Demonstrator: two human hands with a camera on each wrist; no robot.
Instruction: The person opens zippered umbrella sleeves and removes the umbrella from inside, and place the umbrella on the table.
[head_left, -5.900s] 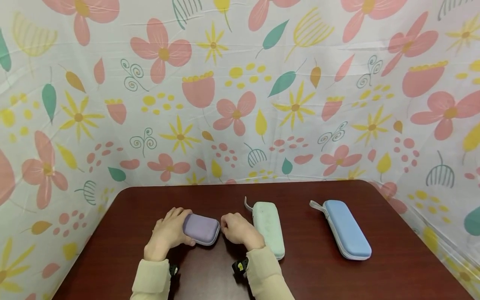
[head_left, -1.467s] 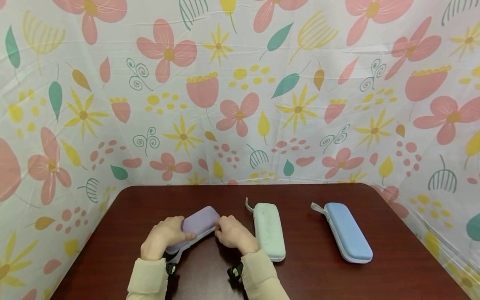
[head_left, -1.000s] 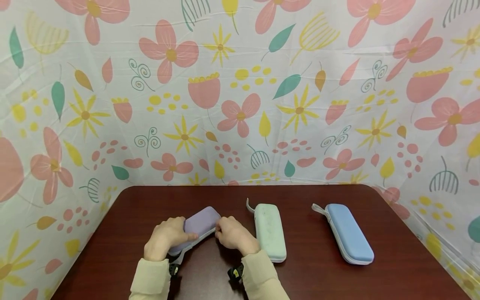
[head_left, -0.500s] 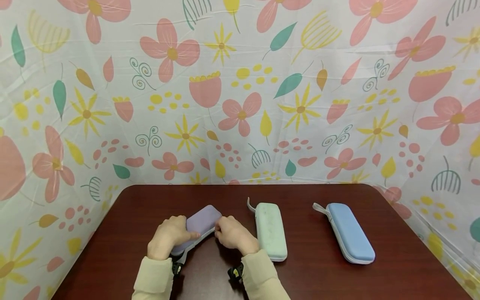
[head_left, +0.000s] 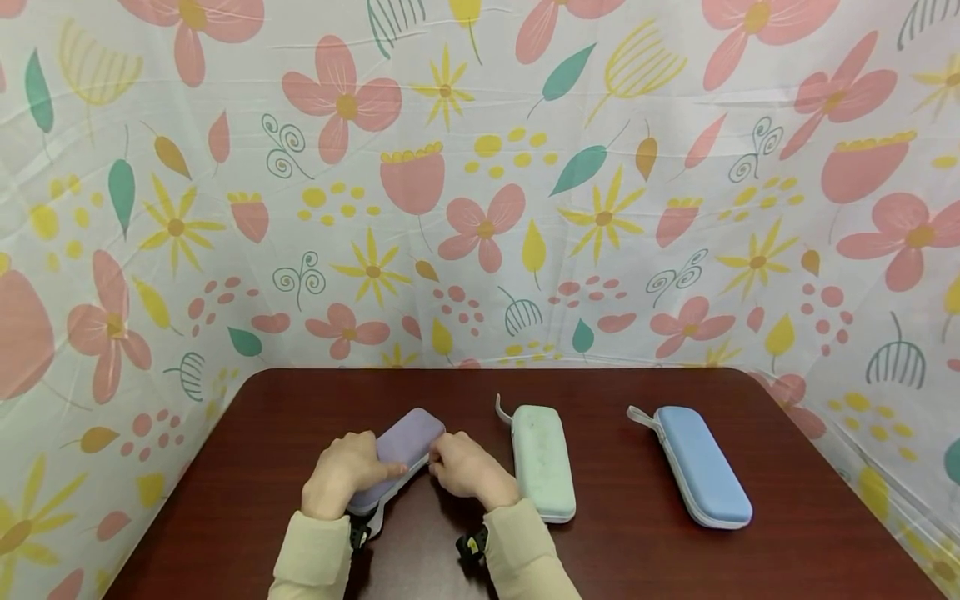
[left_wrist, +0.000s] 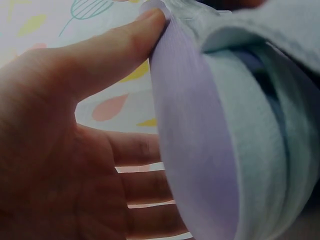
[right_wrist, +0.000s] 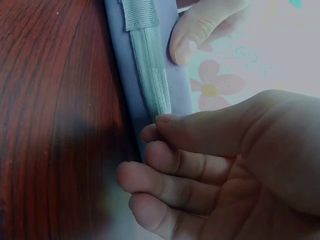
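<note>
A purple zip case (head_left: 411, 435) with a pale zip band lies diagonally on the table. My left hand (head_left: 343, 475) grips it from the left, thumb on its top. Its pale zip (right_wrist: 152, 70) runs along the side facing my right hand (head_left: 467, 468). Thumb and index finger of that hand pinch at the zip, and the zip pull is hidden under them. A light strap (head_left: 377, 518) hangs from the case's near end. In the left wrist view, a dark gap shows between the pale zip bands (left_wrist: 250, 130) beside the strap.
A mint green zip case (head_left: 543, 462) lies just right of my right hand, its wrist strap toward the back. Farther right is a blue zip case (head_left: 702, 467). Both rest on the dark red-brown table (head_left: 630, 550). Flower-patterned cloth (head_left: 480, 317) hangs behind and at the sides.
Since the earliest frame the purple case has turned diagonal, its far end swung back and its strap showing. Over the last second, left hand and case have shifted slightly right; the right hand's pinch looks unchanged.
</note>
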